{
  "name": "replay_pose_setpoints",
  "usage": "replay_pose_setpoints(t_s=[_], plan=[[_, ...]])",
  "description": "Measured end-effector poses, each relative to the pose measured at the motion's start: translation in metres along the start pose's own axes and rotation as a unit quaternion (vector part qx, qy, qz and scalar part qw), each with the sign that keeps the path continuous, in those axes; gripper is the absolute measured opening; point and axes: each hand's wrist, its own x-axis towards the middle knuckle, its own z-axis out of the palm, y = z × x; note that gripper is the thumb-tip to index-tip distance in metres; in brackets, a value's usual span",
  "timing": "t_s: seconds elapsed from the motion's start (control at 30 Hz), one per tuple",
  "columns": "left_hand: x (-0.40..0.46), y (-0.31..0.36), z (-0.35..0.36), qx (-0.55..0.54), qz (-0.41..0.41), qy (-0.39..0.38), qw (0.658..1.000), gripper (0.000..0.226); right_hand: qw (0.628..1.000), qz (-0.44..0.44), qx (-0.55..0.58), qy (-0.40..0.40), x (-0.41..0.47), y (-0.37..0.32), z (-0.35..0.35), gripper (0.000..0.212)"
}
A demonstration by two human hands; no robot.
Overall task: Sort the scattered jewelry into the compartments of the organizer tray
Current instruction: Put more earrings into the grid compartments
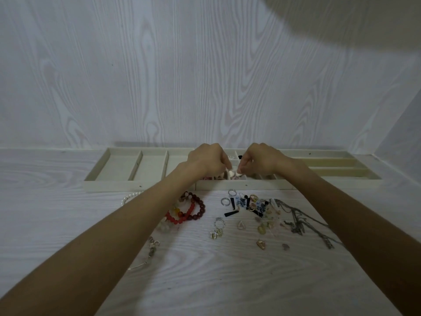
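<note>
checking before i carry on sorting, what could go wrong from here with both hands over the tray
The left forearm lies right over the red bead bracelets and pearl strand; drawing it back could drag them. Both hands, left hand and right hand, pinch a small pale piece above the organizer tray; it could slip into the wrong compartment. The chain necklaces look prone to tangling.

I can read no text, label, brand, number or sign anywhere in my head view. The organizer tray (109, 185) has plain walls, and the jewelry on the table is too small for me to make out any marking.
</note>
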Motion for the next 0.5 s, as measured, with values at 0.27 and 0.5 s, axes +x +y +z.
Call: replay_pose_setpoints(t_s=[0.27,0.5], plan=[[0.002,0.003,0.000,0.026,0.025,-0.003,0.999,0.038,0.996,-0.012,0.010,0.082,-0.009,0.004,-0.001,0.012],[0.001,-0.001,0.000,0.079,0.042,-0.059,0.994,0.048,0.984,-0.079,-0.099,0.129,-0.033,0.013,0.011,0.038]])
